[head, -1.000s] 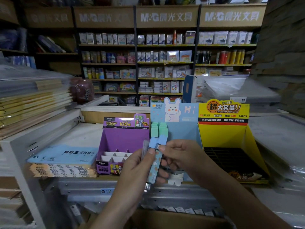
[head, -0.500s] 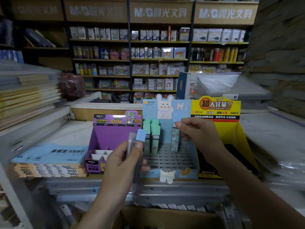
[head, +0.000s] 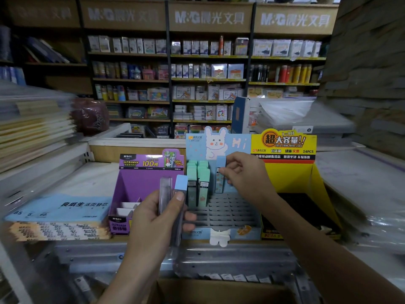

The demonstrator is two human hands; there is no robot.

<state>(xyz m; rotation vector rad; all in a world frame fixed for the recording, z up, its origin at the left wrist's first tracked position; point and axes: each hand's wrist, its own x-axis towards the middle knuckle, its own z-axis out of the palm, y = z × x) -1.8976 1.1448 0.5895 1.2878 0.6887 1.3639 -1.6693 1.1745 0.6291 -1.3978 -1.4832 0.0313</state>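
While the right hand (head: pixel 245 175) pinches one blue-capped case (head: pixel 219 178) between thumb and forefinger just under its cap, with the other fingers curled behind, the left hand (head: pixel 153 216) grips two more cases. Its fingers are wrapped round both, and the thumb presses on the front of the nearer one.

That makes three cases in the hands. There are two with pale blue caps, one in each hand, and one clear case (head: pixel 165 194) on the left. Three display boxes stand in a row on the counter (head: pixel 87 181): a purple box (head: pixel 140 183), a blue box (head: pixel 230 212) with a rabbit on its header card, and a yellow box (head: pixel 291 178). Green-capped cases (head: pixel 198 185) stand in two columns at the back left of the blue box's grid. Two fronts are plain and more caps show behind them, but I cannot count them exactly.

The right hand's case is slim and flat, with a square blue cap and small orange prints down a pale body. It stands upright, long axis vertical and cap up, with its foot at the rear of the grid just right of the green ones.

The second blue-capped case (head: pixel 181 186) is also upright with its cap up, and its lower end runs down past the palm. It is held in front of the gap between the purple and blue boxes, and the clear case lies parallel on its left.
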